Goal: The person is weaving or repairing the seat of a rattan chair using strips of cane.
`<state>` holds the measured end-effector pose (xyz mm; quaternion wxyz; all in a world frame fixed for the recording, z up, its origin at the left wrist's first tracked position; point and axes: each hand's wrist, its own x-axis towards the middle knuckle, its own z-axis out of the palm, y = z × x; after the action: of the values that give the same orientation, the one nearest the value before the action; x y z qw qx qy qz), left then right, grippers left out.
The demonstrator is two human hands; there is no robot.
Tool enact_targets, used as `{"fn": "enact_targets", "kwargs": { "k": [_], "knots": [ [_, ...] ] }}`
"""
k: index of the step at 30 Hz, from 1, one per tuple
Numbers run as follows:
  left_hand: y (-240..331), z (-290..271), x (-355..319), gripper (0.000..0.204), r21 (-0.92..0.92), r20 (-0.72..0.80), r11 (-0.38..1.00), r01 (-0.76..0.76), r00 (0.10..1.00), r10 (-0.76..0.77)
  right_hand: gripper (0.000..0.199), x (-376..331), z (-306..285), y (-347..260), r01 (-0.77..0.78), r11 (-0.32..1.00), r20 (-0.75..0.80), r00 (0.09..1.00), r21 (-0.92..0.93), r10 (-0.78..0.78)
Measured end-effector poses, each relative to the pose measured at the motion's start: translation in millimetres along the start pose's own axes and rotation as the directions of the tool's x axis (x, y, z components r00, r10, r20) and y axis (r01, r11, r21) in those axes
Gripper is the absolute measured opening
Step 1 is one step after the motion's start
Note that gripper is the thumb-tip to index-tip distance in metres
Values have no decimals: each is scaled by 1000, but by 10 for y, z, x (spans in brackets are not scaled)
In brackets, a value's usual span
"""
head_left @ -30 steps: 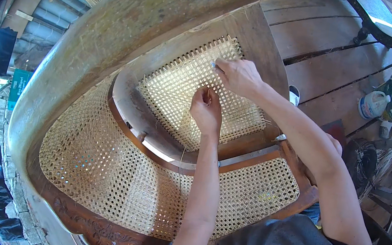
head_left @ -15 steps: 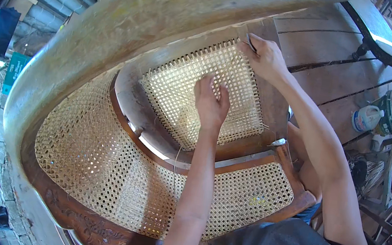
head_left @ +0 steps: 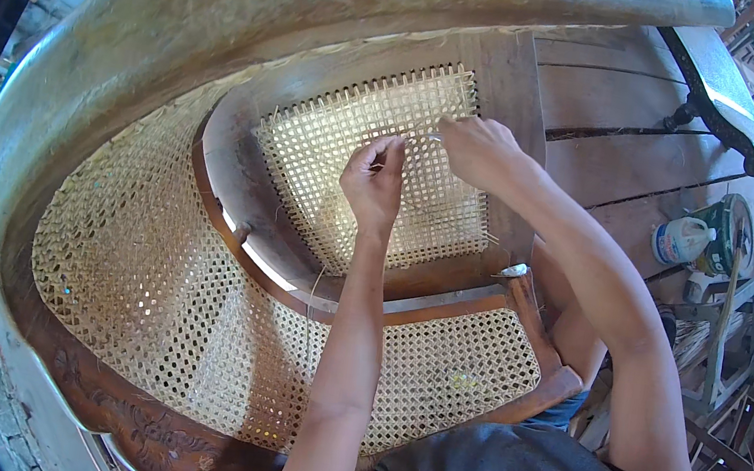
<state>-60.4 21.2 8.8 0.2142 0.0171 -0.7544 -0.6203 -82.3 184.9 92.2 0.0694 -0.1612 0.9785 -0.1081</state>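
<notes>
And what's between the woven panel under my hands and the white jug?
In the head view, the panel's wooden frame, with your right forearm passing in front, then wooden floor up to the jug.

Both hands [head_left: 373, 180] [head_left: 483, 154] curled near each other, arms [head_left: 354, 329] outstretched

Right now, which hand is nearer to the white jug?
Right. The right hand is left of the white jug, over the woven panel; the left hand is farther left.
</notes>
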Motion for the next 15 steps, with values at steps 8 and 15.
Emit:
{"fn": "enact_targets", "kwargs": {
  "k": [8,15],
  "knots": [
    [5,75,-53,17,-1,-154,988,153,976,-152,13,119,-130,-321,69,987,-19,997,-142,-72],
    [-139,18,69,17,205,-24,979,-9,1000,15,16,201,-106,-388,118,966,-19,992,-230,-126]
  ]
}}
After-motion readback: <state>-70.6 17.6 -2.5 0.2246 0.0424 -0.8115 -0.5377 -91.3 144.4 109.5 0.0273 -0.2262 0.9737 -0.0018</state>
